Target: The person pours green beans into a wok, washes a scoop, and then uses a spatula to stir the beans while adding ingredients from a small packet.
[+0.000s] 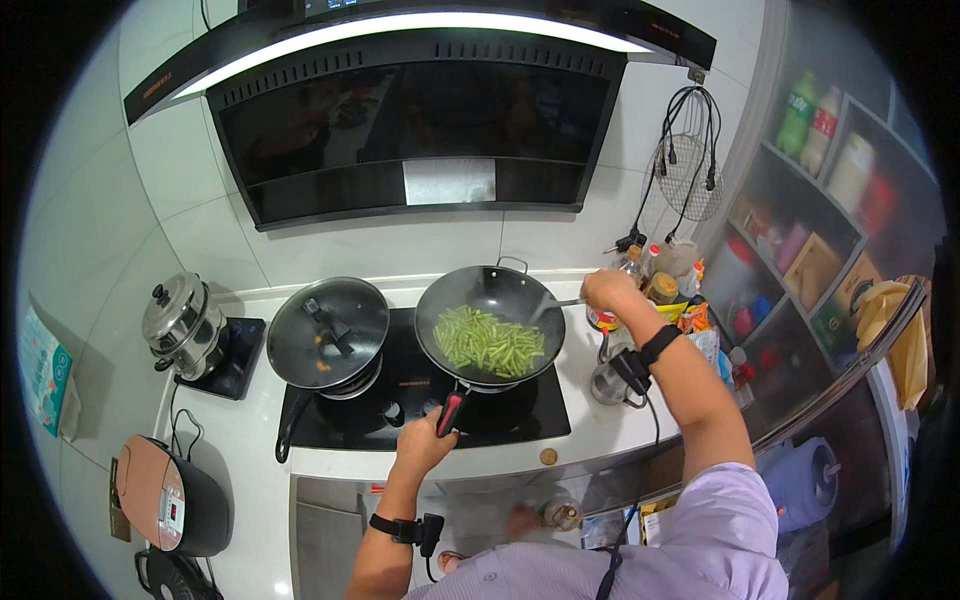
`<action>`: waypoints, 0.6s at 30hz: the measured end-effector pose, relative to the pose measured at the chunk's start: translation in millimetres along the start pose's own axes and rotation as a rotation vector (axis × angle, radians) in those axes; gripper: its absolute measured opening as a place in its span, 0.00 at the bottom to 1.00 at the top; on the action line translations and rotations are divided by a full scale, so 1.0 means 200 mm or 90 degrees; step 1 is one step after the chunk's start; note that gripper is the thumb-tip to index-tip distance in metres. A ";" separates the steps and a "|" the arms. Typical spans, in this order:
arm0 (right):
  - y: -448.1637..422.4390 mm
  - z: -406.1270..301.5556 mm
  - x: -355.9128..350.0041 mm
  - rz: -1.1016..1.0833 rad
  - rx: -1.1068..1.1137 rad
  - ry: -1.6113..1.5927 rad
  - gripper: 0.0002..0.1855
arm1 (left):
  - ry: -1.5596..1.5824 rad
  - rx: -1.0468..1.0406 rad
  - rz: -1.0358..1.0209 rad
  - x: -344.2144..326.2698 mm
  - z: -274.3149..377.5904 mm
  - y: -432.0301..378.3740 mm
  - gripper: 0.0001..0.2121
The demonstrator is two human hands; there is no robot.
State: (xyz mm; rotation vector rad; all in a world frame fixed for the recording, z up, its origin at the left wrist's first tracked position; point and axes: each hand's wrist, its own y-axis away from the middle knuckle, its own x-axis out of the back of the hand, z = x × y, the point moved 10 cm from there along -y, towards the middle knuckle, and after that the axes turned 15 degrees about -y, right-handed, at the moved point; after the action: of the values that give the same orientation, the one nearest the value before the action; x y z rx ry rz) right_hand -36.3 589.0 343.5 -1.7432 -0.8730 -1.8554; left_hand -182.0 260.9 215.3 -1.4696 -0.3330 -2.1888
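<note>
My left hand [424, 445] is closed around the black and red handle [450, 415] of a dark wok [454, 289] on the right burner. Cut green beans [487, 341] lie in a loose layer across the wok's bottom. In my right hand [611, 291] is the handle end of a spatula [549, 305], reaching in over the wok's right side. Its blade rests at the inner right wall, beside the beans. A faint haze, perhaps steam, blurs that area.
A pan under a glass lid [330, 322] sits on the left burner of the black cooktop [510, 420]. Beyond it stand a steel steamer pot [184, 326] and a rice cooker [176, 495]. Condiment bottles [652, 259] and a metal pot [611, 382] crowd the right. The range hood [420, 112] overhangs the back.
</note>
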 end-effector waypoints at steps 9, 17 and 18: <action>-0.04 -0.04 -0.42 0.039 0.120 -0.279 0.12 | 0.017 -0.009 -0.037 -0.01 0.06 -0.02 0.22; -0.07 -0.43 -0.39 0.117 0.063 -0.310 0.10 | -0.043 -0.001 -0.037 0.02 0.05 -0.02 0.26; -0.08 -0.45 -0.48 0.089 0.105 -0.317 0.11 | -0.034 -0.002 -0.039 0.02 0.06 -0.02 0.26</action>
State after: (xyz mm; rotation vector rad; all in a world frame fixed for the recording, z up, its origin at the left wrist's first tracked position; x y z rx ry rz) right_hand -100.6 526.9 246.2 -2.1312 -1.0166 -1.2371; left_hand -175.5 269.2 223.3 -1.5413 -0.3967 -2.2015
